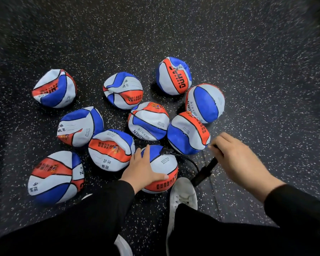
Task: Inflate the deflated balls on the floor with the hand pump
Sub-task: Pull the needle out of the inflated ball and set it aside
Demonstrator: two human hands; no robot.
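Your left hand [143, 168] is resting on the round ball [161, 169], fingers [146, 154] spread and fairly straight over its top, thumb lying along the red band on the near side; it is pressing the ball down on the floor [248, 89], not curling round it. Just beyond your left fingertips a black hose [189, 160] is entering the ball's blue panel, then looping right toward the pump [204, 171].

Your right hand [236, 156] is gripping the pump's handle, fingers clenched round it. The black barrel is slanting down from under those fingers toward your white shoe [182, 194], whose toe is sitting at the barrel's lower end, just beside the ball.

Nine crumpled balls are lying on the floor past your fingers. The nearest one [187, 133] is sitting between your two hands' fingertips, nearly touching your right knuckles. Another [111, 149] is touching the left side of your left fingers. The rest are spreading away to the left and beyond, several pressed against each other. All are red, white and blue.
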